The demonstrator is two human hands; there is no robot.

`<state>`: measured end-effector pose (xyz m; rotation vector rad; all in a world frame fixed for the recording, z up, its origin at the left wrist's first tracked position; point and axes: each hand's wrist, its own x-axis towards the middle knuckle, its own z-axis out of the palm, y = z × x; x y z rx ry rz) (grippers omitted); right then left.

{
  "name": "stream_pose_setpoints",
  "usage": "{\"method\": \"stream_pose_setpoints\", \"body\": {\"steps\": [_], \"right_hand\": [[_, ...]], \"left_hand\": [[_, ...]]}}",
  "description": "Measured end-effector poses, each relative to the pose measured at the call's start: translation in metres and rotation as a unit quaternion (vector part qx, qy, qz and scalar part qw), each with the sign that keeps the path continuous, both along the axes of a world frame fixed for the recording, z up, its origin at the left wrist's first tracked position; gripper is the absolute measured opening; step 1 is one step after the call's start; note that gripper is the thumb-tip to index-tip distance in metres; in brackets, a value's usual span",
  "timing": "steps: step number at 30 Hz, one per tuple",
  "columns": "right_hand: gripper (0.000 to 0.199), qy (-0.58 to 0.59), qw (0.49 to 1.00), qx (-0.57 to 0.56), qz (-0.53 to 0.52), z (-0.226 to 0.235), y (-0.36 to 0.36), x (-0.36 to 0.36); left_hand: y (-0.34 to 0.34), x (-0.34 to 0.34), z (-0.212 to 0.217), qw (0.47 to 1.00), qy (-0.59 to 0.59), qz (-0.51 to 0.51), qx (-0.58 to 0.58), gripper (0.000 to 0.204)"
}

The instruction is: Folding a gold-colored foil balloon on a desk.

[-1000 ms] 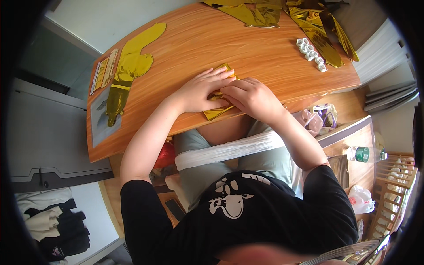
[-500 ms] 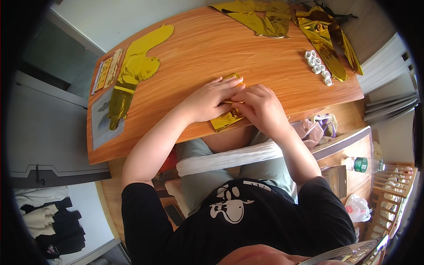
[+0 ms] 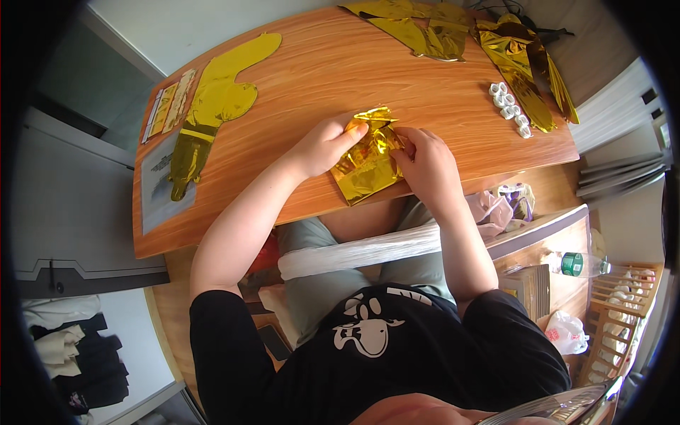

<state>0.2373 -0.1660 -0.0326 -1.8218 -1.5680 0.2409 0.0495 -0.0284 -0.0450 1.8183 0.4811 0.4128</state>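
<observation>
A crinkled, partly folded piece of gold foil, which looks like a flat foil balloon, lies at the near edge of the wooden table between my hands. My left hand pinches its upper left side, thumb on top. On its right side, the bent fingers of my right hand grip the edge. Another flat gold foil balloon is spread out at the left, its narrow end over a clear plastic sleeve.
More gold foil pieces lie along the far edge, and one at the far right. Small white rolls sit near the right edge. Printed cards rest at the left. Below right are a bottle and a wooden rack.
The foil was a narrow strip pressed under both hands; now it is opened wider and crumpled. My left hand has shifted left and lifted to a pinch, and my right hand has moved slightly right.
</observation>
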Motion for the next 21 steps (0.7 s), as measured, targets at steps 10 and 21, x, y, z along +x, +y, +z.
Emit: {"method": "stream_pose_setpoints", "body": {"steps": [10, 21], "right_hand": [[0.036, -0.11, 0.99, 0.007, 0.088, -0.003, 0.008, -0.001], [0.026, -0.096, 0.991, 0.038, 0.082, -0.002, -0.003, 0.002]], "left_hand": [[0.003, -0.003, -0.004, 0.987, -0.085, 0.038, -0.132, 0.041], [-0.015, 0.005, 0.007, 0.952, 0.049, -0.046, 0.299, 0.051]]}}
